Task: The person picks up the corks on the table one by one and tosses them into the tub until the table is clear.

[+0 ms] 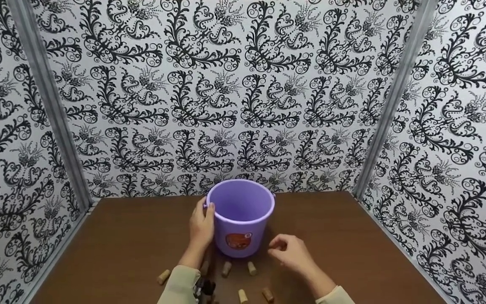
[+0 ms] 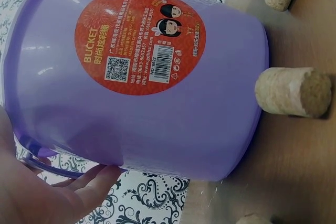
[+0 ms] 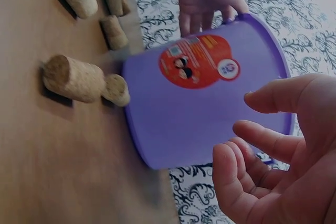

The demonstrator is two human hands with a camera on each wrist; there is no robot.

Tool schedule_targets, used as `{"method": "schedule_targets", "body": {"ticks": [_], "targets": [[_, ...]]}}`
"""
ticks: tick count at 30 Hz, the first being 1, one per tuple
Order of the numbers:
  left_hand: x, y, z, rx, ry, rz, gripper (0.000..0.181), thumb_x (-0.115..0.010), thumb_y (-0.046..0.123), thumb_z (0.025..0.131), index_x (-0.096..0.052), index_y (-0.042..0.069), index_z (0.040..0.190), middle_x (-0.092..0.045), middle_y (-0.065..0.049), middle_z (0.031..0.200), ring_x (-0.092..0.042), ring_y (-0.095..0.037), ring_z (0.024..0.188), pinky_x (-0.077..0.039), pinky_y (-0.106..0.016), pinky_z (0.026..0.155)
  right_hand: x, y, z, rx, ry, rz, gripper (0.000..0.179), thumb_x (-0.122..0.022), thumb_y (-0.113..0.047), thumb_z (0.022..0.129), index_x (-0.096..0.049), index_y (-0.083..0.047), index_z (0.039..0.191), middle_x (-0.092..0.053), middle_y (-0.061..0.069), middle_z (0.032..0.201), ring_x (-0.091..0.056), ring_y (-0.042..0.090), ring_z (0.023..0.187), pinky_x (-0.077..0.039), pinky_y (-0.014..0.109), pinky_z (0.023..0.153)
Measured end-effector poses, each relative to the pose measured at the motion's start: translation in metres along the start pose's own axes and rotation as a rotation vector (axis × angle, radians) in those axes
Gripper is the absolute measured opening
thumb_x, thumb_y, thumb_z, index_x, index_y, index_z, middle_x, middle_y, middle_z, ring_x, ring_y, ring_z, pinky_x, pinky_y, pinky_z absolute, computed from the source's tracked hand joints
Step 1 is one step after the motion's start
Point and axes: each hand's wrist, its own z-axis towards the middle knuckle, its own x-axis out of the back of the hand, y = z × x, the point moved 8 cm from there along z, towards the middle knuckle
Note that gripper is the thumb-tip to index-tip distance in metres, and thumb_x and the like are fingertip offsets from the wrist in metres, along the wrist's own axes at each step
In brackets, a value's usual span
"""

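A purple bucket (image 1: 239, 236) with an orange-red label (image 2: 139, 40) stands upright on the brown table, and no object shows in the visible part of its inside. My left hand (image 1: 201, 226) holds it by its left side, with the thumb up at the rim and the fingers around the handle joint. To the bucket's lower right, my right hand (image 1: 292, 252) hovers apart from it. Its fingers are loosely bent and hold nothing, with a gap between thumb and forefinger (image 3: 268, 140). Several corks lie in front of the bucket, among them a pale cork (image 1: 252, 268) and a brownish cork (image 1: 226, 269).
Nearer the front edge of the view are a yellowish cork (image 1: 243, 296) and a darker cork (image 1: 268, 294). Another cork (image 1: 163, 277) lies left of the left sleeve (image 1: 179, 285). Patterned black-and-white walls (image 1: 243, 105) enclose the table (image 1: 133, 236) at the back and sides.
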Motion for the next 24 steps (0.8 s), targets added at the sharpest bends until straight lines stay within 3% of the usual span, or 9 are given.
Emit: {"method": "schedule_targets", "body": {"ticks": [12,19,24], "targets": [[0.002,-0.002,0.0,0.009,-0.013,0.001,0.043,-0.057,0.026,0.109,-0.06,0.002,0.145,-0.063,-0.028,0.145,-0.058,-0.048,0.136,-0.043,-0.061,0.119,-0.025,0.005,-0.005,0.037,-0.073,-0.033,0.015,-0.082,-0.019,0.083,-0.073,-0.012,0.092,-0.065,-0.003,0.075,-0.058,0.006,0.055,-0.051,0.023,0.049],[0.002,0.001,-0.003,-0.005,-0.014,-0.004,0.04,-0.055,0.024,0.109,-0.061,0.002,0.143,-0.064,-0.028,0.141,-0.06,-0.047,0.133,-0.045,-0.061,0.116,-0.035,0.004,-0.008,0.069,-0.089,-0.093,0.015,-0.081,-0.023,0.08,-0.074,-0.015,0.091,-0.068,-0.008,0.076,-0.058,0.003,0.069,-0.049,0.023,0.061],[0.002,0.002,-0.003,-0.013,-0.005,-0.01,0.04,-0.055,0.025,0.11,-0.061,0.003,0.142,-0.065,-0.027,0.141,-0.06,-0.046,0.134,-0.044,-0.061,0.117,-0.038,0.001,-0.009,0.092,-0.1,-0.12,0.017,-0.083,-0.024,0.079,-0.074,-0.014,0.09,-0.07,-0.006,0.077,-0.058,0.003,0.069,-0.049,0.024,0.062]]}}
